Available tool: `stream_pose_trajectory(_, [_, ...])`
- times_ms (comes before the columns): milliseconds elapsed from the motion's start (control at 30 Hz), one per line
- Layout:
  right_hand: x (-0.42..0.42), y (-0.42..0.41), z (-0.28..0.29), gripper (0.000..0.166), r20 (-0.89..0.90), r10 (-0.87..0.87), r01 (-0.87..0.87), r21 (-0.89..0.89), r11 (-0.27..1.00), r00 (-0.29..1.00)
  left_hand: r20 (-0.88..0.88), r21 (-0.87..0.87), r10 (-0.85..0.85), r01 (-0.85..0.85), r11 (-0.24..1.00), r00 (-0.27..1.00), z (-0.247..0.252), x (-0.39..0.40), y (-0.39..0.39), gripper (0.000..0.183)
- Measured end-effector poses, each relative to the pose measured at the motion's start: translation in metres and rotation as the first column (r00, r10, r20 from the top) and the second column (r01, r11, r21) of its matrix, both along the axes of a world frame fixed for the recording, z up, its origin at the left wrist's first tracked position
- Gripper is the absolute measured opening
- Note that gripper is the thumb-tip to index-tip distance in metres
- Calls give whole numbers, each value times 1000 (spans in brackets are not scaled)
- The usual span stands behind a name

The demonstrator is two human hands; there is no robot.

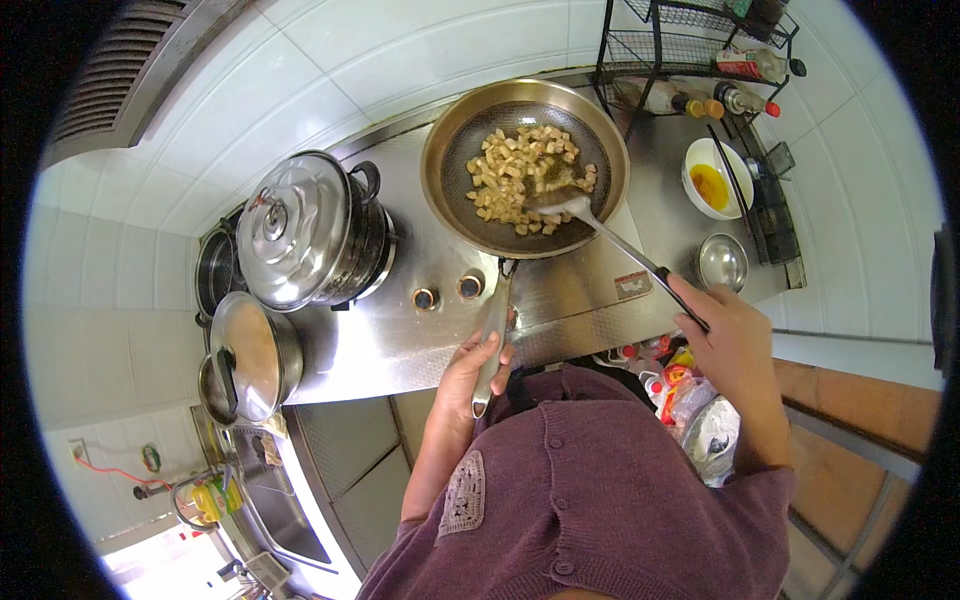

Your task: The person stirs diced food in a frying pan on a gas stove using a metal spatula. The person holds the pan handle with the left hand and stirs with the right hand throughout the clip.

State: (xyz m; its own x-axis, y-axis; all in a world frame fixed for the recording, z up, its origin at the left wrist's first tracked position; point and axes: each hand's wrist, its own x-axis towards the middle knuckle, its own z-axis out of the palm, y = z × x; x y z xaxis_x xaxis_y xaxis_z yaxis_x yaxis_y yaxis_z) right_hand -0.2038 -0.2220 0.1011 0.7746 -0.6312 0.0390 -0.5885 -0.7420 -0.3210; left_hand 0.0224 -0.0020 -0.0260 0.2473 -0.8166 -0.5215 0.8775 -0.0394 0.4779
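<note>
A round frying pan [431, 176] sits on the stove, with small browned cubes of food [495, 169] spread over its textured base and some oil among them. My left hand [472, 367] grips the pan's long metal handle [491, 337], which points towards my body. In my right hand [724, 337] is a metal spatula [622, 244] with a black grip; its head rests inside the pan, against the cubes at the lower right. To the right of the pan, a white bowl [694, 196] holds a yellow-orange liquid, with dark chopsticks [729, 174] laid across it.
A large lidded steel pot [300, 232] stands on the left burner, near another lidded pot [255, 352]. A small metal bowl [722, 261] is at the right. Behind stands a black wire rack [664, 45] with bottles. A sink [285, 502] lies at lower left; bags and bottles [675, 382] are below the counter.
</note>
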Motion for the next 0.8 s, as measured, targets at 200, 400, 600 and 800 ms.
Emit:
stream_pose_trajectory(200, [8,4,14,40,-71,115,-115,-5,993,991,-6,6,-9,9,1000,1000,2,1,0,43])
stream_pose_trajectory(400, [57,-4,-53,39,110,64,-60,-34,998,992,-11,1,-2,2,1000,1000,4,1,-2,44])
stream_pose_trajectory(600, [68,-6,-83,40,324,-139,51,265,963,936,-9,-9,-7,7,1000,1000,4,1,-1,43])
stream_pose_trajectory(800, [97,-14,-89,40,297,-162,99,217,971,941,-9,-18,-22,21,1000,1000,2,2,-1,43])
